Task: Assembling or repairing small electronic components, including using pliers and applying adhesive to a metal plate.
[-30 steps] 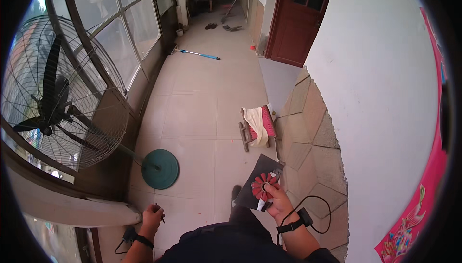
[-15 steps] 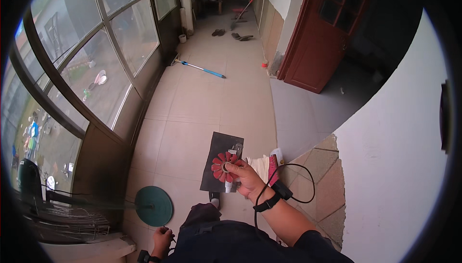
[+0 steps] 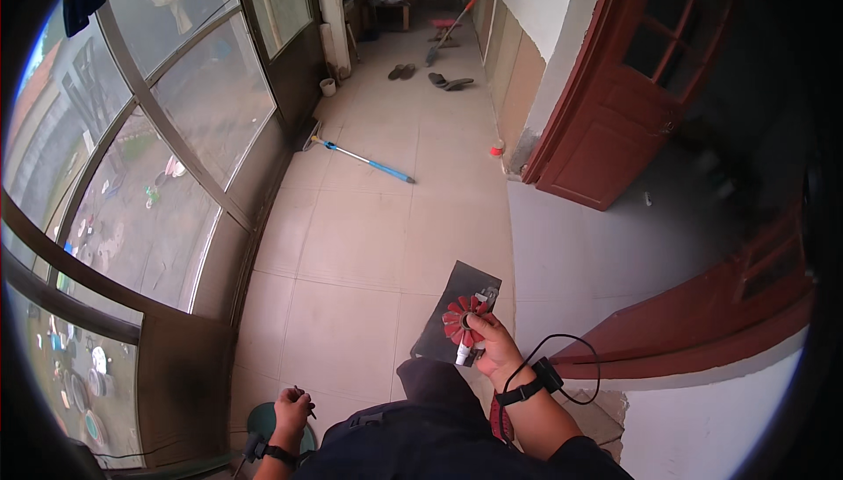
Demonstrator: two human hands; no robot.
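Observation:
My right hand point(image 3: 497, 355) is closed on a red flower-shaped wheel point(image 3: 454, 326) with petal-like blades around a dark centre, the thumb near its hub. A flat dark sheet point(image 3: 436, 338) shows behind the wheel; whether the same fingers grip it I cannot tell. A small metal piece point(image 3: 486, 294) is at the sheet's upper edge, and a white tube-like end point(image 3: 463, 354) sticks out below the wheel. Low on the left, my left hand point(image 3: 290, 411) is closed around a thin dark stick-like thing point(image 3: 311, 408). Both wrists wear black straps.
A blue-handled pole point(image 3: 369, 164) lies on the tiled floor ahead. Shoes point(image 3: 450, 82) and a long-handled tool point(image 3: 461, 19) are farther off. Windows line the left. A red door point(image 3: 606, 129) stands on the right. A green round base point(image 3: 263, 414) is beside my left hand.
The view has shifted forward and turned. My right hand, with the red wheel, now appears farther right and lower. My left hand has come up, showing the dark stick more plainly.

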